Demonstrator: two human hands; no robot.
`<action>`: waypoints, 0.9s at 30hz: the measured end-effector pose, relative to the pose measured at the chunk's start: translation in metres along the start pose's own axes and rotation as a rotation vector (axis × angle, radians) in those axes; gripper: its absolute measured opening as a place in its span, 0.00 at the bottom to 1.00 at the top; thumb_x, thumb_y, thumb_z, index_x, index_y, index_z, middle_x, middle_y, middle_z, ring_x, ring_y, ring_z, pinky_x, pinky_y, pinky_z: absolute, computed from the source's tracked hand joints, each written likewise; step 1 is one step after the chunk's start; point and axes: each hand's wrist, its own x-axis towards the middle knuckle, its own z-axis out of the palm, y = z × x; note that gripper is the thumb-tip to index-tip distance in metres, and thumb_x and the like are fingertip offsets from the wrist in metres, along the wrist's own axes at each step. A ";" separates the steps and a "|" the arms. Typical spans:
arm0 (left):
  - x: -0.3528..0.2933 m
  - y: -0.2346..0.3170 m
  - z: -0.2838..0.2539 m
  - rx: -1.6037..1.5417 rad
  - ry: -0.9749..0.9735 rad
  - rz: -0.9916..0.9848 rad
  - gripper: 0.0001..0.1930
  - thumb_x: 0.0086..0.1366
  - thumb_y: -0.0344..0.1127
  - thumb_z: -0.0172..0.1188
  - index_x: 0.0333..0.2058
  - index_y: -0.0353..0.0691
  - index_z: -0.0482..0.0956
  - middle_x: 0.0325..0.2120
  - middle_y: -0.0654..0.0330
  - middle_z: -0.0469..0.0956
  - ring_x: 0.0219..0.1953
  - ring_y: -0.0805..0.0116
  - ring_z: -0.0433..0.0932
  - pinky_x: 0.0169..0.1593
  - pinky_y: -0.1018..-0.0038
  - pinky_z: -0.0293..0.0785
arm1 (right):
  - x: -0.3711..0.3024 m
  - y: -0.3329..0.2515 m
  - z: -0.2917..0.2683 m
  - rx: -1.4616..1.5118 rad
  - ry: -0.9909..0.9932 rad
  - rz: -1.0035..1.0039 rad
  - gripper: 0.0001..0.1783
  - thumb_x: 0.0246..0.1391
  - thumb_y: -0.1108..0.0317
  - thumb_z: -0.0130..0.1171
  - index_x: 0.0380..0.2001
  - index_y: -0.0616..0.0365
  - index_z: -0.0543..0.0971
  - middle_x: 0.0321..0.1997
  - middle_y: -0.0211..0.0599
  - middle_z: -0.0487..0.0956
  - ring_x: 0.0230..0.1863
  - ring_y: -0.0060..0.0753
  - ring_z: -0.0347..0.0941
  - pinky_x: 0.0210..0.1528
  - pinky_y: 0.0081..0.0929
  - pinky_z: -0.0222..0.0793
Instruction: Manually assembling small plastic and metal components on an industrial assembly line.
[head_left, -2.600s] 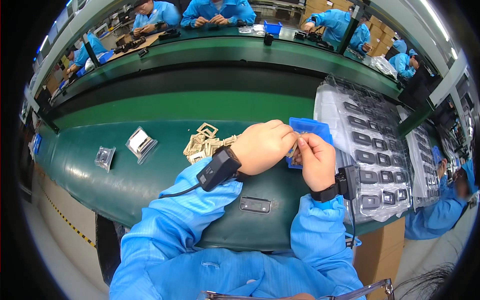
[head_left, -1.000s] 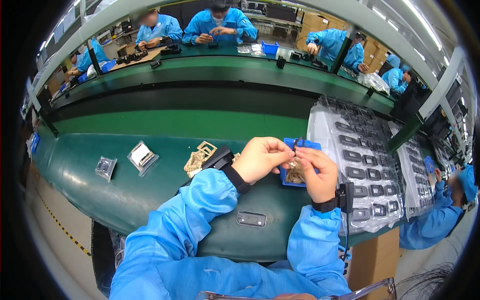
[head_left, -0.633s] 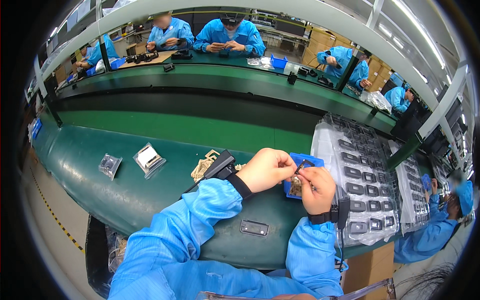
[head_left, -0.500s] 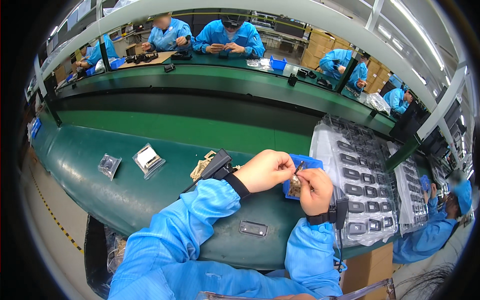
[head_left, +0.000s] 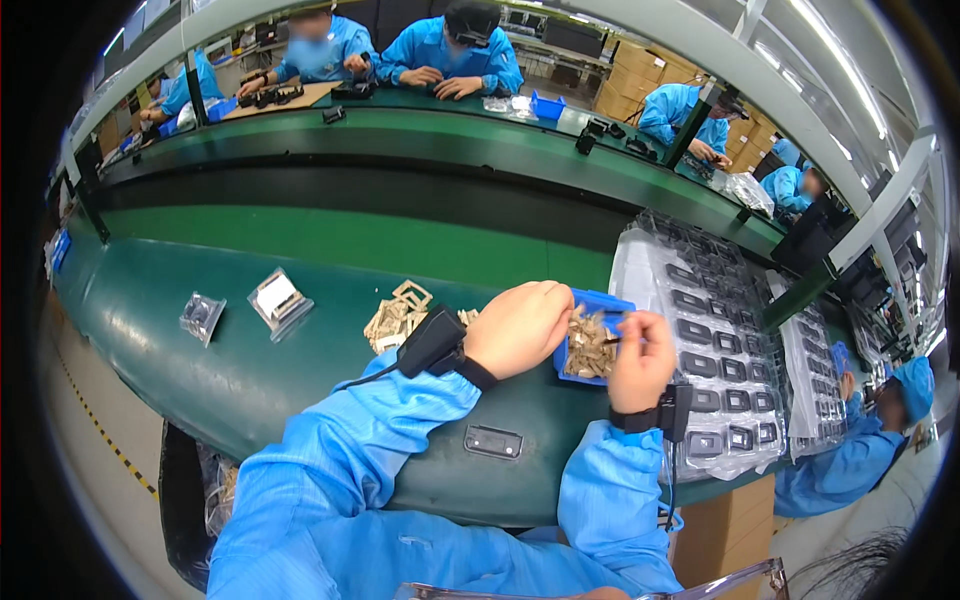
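Note:
A blue bin [head_left: 598,299] full of small beige pieces [head_left: 588,345] stands in front of me. My left hand [head_left: 520,328] is at the bin's left side, its fingers curled and closed; their tips and anything in them are hidden. Over the bin's right side, my right hand [head_left: 642,362] pinches a small dark piece [head_left: 612,341] whose kind I cannot make out. A flat dark rectangular part [head_left: 493,441] lies on the green table between my forearms. Left of my left wrist is a loose pile of beige rectangular frames [head_left: 398,318].
Clear plastic trays of black frames [head_left: 700,341] stand to the right of the bin. Two small clear bags [head_left: 281,303] lie on the table's left part. A rail and a second bench [head_left: 400,150] run across the back. Several people in blue work nearby.
My hands have moved apart; both were together at the small dark piece over the bin. More of the beige pieces and the frame pile now shows. The view has shifted slightly.

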 end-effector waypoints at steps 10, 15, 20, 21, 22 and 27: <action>-0.009 -0.010 0.035 -0.162 -0.008 0.015 0.06 0.57 0.31 0.63 0.32 0.37 0.82 0.29 0.53 0.81 0.34 0.51 0.80 0.40 0.61 0.77 | 0.008 0.008 -0.009 0.104 0.163 0.170 0.04 0.63 0.73 0.58 0.36 0.63 0.78 0.32 0.29 0.79 0.32 0.16 0.71 0.40 0.18 0.68; -0.002 0.002 0.027 -0.866 -0.031 -0.460 0.17 0.65 0.31 0.65 0.51 0.31 0.79 0.36 0.59 0.83 0.38 0.76 0.80 0.45 0.78 0.78 | 0.005 -0.003 -0.003 -0.113 0.005 -0.021 0.01 0.56 0.77 0.60 0.32 0.61 0.79 0.31 0.34 0.80 0.32 0.28 0.73 0.39 0.26 0.69; 0.002 0.006 0.007 -0.873 -0.089 -0.355 0.15 0.62 0.27 0.68 0.47 0.31 0.81 0.39 0.57 0.83 0.40 0.73 0.82 0.45 0.77 0.80 | 0.002 -0.019 0.010 -0.258 -0.119 -0.426 0.06 0.46 0.80 0.62 0.30 0.59 0.81 0.30 0.39 0.80 0.35 0.44 0.75 0.38 0.37 0.69; 0.002 0.005 0.005 -0.844 -0.081 -0.338 0.13 0.62 0.27 0.68 0.45 0.31 0.82 0.39 0.56 0.83 0.41 0.72 0.82 0.46 0.76 0.80 | 0.002 -0.020 0.010 -0.257 -0.119 -0.426 0.06 0.46 0.80 0.62 0.30 0.59 0.81 0.30 0.39 0.80 0.35 0.44 0.75 0.38 0.37 0.69; 0.002 0.004 0.003 -0.815 -0.073 -0.323 0.12 0.61 0.26 0.68 0.44 0.31 0.83 0.39 0.56 0.83 0.41 0.71 0.83 0.46 0.76 0.80 | 0.004 -0.022 0.009 -0.269 -0.118 -0.445 0.07 0.47 0.80 0.63 0.31 0.60 0.81 0.35 0.41 0.81 0.37 0.44 0.76 0.41 0.35 0.71; 0.004 0.002 -0.008 -0.833 0.019 -0.229 0.11 0.59 0.25 0.69 0.41 0.31 0.84 0.39 0.54 0.83 0.42 0.68 0.84 0.47 0.74 0.81 | -0.002 -0.017 0.011 0.398 -0.099 -0.037 0.09 0.53 0.82 0.64 0.39 0.64 0.82 0.56 0.50 0.77 0.54 0.41 0.77 0.56 0.33 0.74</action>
